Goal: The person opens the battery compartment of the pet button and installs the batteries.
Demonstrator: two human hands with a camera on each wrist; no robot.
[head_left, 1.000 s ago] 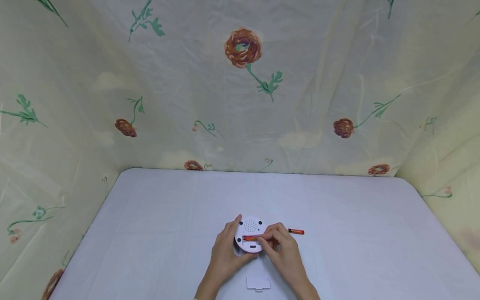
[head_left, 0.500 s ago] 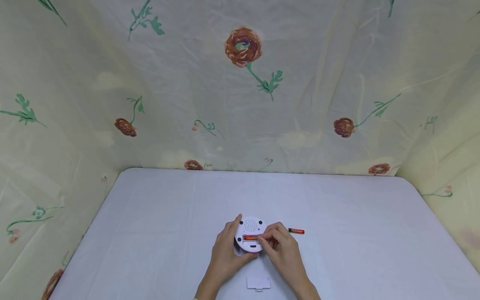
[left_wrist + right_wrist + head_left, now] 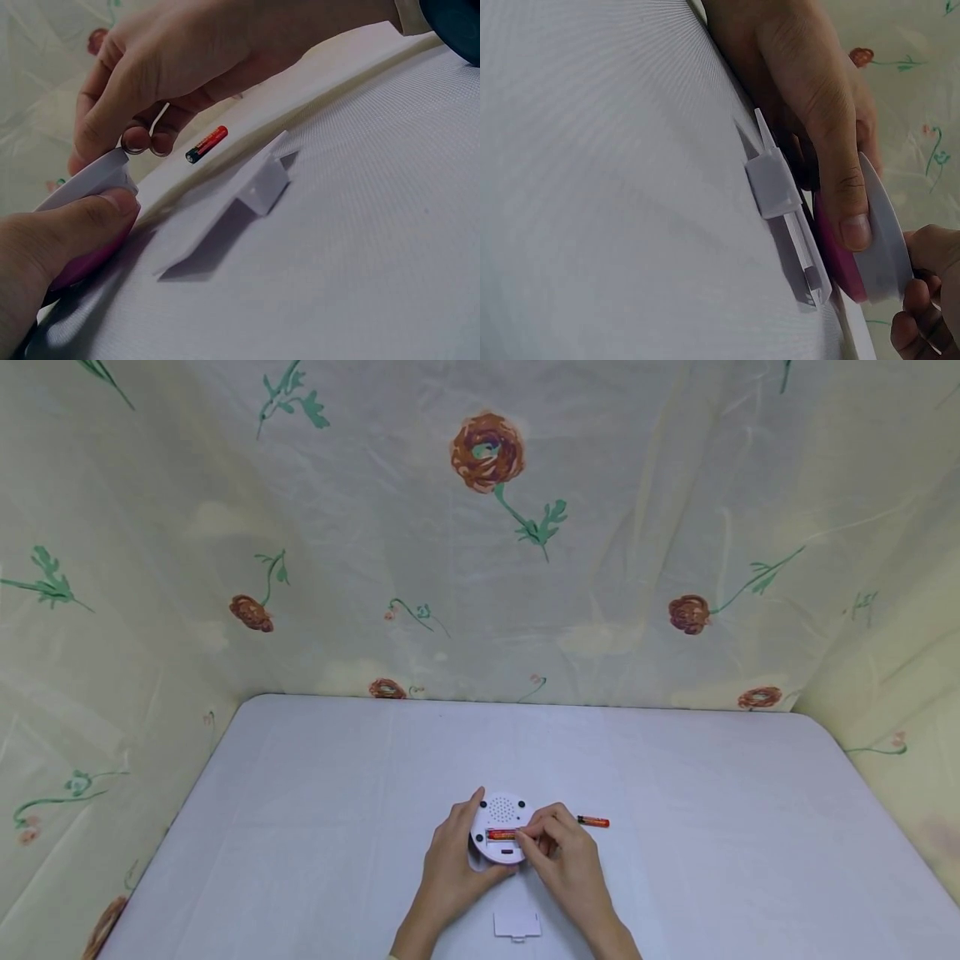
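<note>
A round white device (image 3: 501, 811) with a pink side lies back up, showing speaker holes, dark feet and a battery slot. My left hand (image 3: 452, 858) grips it from the left, thumb along the near rim. In the slot sits a red battery (image 3: 500, 835). The thumb and index finger of my right hand (image 3: 572, 862) pinch at that battery's right end, hiding it. The left wrist view has the right fingers (image 3: 135, 139) at the device's edge; the left thumb (image 3: 855, 231) presses its side in the right wrist view.
A second red battery (image 3: 594, 822) with a dark end lies on the white table (image 3: 315, 827), just beyond the right hand. The white battery cover (image 3: 517, 925) with its small tab rests between the forearms. Flowered cloth (image 3: 585, 602) hangs around the table's back and sides.
</note>
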